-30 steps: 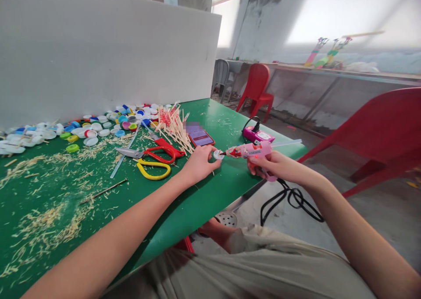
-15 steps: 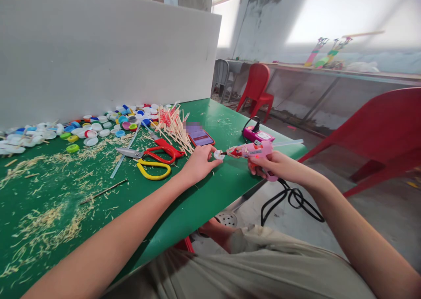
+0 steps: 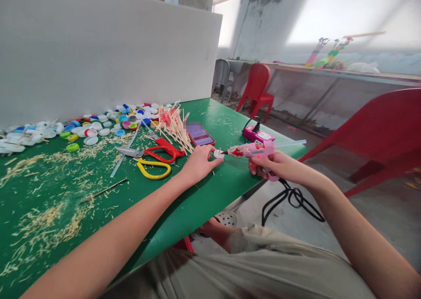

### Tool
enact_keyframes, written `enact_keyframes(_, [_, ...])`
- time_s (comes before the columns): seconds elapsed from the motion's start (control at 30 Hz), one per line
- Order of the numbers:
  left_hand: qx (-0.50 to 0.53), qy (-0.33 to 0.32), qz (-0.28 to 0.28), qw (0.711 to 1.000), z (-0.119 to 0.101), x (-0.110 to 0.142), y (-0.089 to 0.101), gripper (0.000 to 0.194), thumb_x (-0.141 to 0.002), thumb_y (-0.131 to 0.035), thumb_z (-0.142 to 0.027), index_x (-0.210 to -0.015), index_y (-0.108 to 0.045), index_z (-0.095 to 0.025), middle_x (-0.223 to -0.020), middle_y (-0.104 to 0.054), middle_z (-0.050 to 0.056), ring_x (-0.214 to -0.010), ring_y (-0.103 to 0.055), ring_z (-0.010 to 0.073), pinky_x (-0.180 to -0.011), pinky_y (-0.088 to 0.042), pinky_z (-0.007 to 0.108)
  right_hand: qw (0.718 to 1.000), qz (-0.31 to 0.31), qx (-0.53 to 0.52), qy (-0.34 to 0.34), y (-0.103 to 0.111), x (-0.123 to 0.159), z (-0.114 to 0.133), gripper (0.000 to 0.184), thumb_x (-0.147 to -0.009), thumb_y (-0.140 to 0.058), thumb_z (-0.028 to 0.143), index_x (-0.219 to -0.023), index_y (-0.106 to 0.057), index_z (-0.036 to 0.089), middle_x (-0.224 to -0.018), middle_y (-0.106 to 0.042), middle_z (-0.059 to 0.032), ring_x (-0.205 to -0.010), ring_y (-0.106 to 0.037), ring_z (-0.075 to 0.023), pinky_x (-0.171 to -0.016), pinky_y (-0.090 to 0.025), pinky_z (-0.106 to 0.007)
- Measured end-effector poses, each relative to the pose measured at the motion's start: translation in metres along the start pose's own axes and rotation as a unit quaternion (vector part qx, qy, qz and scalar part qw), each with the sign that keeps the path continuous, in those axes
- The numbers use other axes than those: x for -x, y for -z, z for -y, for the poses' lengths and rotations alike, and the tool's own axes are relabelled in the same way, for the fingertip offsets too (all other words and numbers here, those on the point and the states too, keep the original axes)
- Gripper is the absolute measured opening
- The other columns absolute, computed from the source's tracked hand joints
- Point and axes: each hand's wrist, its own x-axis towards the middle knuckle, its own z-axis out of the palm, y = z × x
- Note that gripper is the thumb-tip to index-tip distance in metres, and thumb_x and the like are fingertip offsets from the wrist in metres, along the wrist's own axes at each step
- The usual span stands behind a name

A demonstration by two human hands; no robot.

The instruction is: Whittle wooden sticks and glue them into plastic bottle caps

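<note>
Between thumb and fingers, my left hand [image 3: 201, 162] pinches a small white bottle cap [image 3: 219, 154] above the green table. What looks like a short wooden stick end shows at the cap. My right hand [image 3: 274, 164] is wrapped round a pink hot glue gun [image 3: 255, 150] with a small red light lit. The gun's dark nozzle points left and is at the cap; whether it touches cannot be made out. A clear glue stick [image 3: 294, 143] sticks out of the gun's back, and a black cord [image 3: 286, 196] hangs below it.
On the green table [image 3: 177, 218] lie scissors [image 3: 153, 161], a phone [image 3: 201, 134], wooden sticks [image 3: 176, 126], piled bottle caps [image 3: 105, 126], a thin metal rod [image 3: 104, 190] and wood shavings [image 3: 49, 222]. A magenta power adapter [image 3: 258, 134] sits near the right edge. Red chairs [image 3: 378, 132] stand beyond.
The glue gun has shifted very slightly to the right, its nozzle drawn back a little from the cap's middle. The left hand keeps its place, the cap turned a touch.
</note>
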Motion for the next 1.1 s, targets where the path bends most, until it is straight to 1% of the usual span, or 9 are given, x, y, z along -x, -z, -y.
enact_keyframes(0.13, [-0.001,0.007,-0.003,1.0,-0.0019,-0.0003,0.0002,0.022,-0.083,-0.061,-0.038,-0.091,-0.063,-0.017,-0.08,-0.06,0.002,-0.082,-0.054,0.0172,-0.075,-0.041,0.029,1.0,-0.003,-0.006,0.004,0.0002,0.0004,-0.0011,0.064,-0.078,-0.046,0.077,-0.075,-0.063,0.015,-0.064,-0.058,-0.0042,-0.056,-0.049,-0.0122,-0.05,-0.037,-0.026])
enact_keyframes(0.3, [-0.012,0.006,-0.007,1.0,0.0005,-0.0016,-0.0012,0.025,-0.083,-0.061,-0.039,-0.091,-0.063,-0.017,-0.08,-0.06,0.003,-0.083,-0.054,0.018,-0.076,-0.041,0.029,1.0,-0.001,-0.007,0.002,0.0005,-0.0009,-0.0024,0.064,-0.077,-0.046,0.077,-0.075,-0.063,0.015,-0.067,-0.06,-0.005,-0.057,-0.05,-0.0122,-0.051,-0.037,-0.026])
enact_keyframes(0.5, [-0.025,0.005,-0.009,1.0,0.001,-0.0018,-0.0016,0.027,-0.082,-0.062,-0.042,-0.09,-0.064,-0.017,-0.074,-0.057,0.002,-0.079,-0.054,0.0179,-0.075,-0.041,0.029,1.0,0.0,0.003,0.016,0.0001,0.0016,0.0025,0.063,-0.081,-0.044,0.074,-0.076,-0.064,0.014,-0.063,-0.057,-0.0045,-0.056,-0.049,-0.0121,-0.052,-0.036,-0.027])
enact_keyframes(0.63, [-0.03,0.012,-0.008,0.999,-0.0004,-0.0013,-0.001,0.03,-0.081,-0.063,-0.044,-0.091,-0.065,-0.015,-0.076,-0.059,0.003,-0.079,-0.053,0.0182,-0.074,-0.041,0.03,1.0,0.001,0.004,0.018,-0.0006,0.0041,0.005,0.062,-0.087,-0.041,0.069,-0.078,-0.064,0.012,-0.064,-0.056,-0.0049,-0.058,-0.049,-0.0118,-0.054,-0.036,-0.028])
enact_keyframes(0.83, [-0.031,0.027,-0.003,0.999,0.0002,-0.001,-0.0018,0.035,-0.08,-0.063,-0.047,-0.094,-0.067,-0.015,-0.08,-0.062,0.005,-0.081,-0.054,0.0184,-0.073,-0.041,0.029,1.0,0.01,-0.003,0.024,-0.0013,-0.0009,-0.0014,0.065,-0.081,-0.044,0.075,-0.08,-0.064,0.013,-0.063,-0.056,-0.0035,-0.057,-0.048,-0.0127,-0.053,-0.036,-0.028])
enact_keyframes(1.03, [-0.027,0.016,0.0,1.0,0.0011,-0.0018,-0.0025,0.035,-0.081,-0.062,-0.047,-0.093,-0.067,-0.015,-0.087,-0.066,0.006,-0.086,-0.055,0.0192,-0.074,-0.041,0.029,1.0,0.006,-0.006,0.019,-0.0012,0.0011,0.002,0.063,-0.083,-0.044,0.073,-0.081,-0.064,0.013,-0.062,-0.054,-0.0024,-0.055,-0.046,-0.0117,-0.053,-0.036,-0.028])
enact_keyframes(1.1, [-0.025,0.017,0.0,1.0,0.0003,-0.0016,-0.0018,0.034,-0.08,-0.063,-0.046,-0.093,-0.067,-0.015,-0.087,-0.066,0.006,-0.085,-0.055,0.0187,-0.074,-0.041,0.028,1.0,0.004,-0.009,0.02,-0.001,0.0021,0.004,0.063,-0.083,-0.044,0.072,-0.081,-0.064,0.013,-0.062,-0.054,-0.0024,-0.055,-0.047,-0.0116,-0.053,-0.035,-0.028])
